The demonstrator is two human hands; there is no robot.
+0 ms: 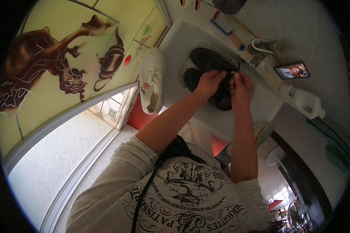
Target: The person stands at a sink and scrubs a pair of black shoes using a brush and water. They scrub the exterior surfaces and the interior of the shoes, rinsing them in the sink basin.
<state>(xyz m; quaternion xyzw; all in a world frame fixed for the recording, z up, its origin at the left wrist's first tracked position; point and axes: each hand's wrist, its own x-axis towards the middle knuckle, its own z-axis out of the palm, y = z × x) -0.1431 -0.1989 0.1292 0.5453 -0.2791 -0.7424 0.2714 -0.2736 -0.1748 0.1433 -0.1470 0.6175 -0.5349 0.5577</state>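
A pair of wet-looking black shoes lies in the white sink point(190, 33), the far black shoe point(208, 58) beside a nearer one that my hands partly cover. My left hand point(210, 82) is over the shoes, thumb and fingers pinched together. Close by on its right, my right hand point(242, 86) has its fingers curled in a pinch. From its fingertips a thin dark strand point(238, 62) sticks up; it looks like a black shoelace. What lies between the left fingertips is too small to make out.
A white lace-up shoe point(151, 79) rests on the sink's left rim. Along the back right ledge are a brush point(227, 33), a metal faucet point(265, 46), a lit phone point(292, 70) and a white plastic jug point(301, 100). A yellow tiled wall point(81, 27) stands at left.
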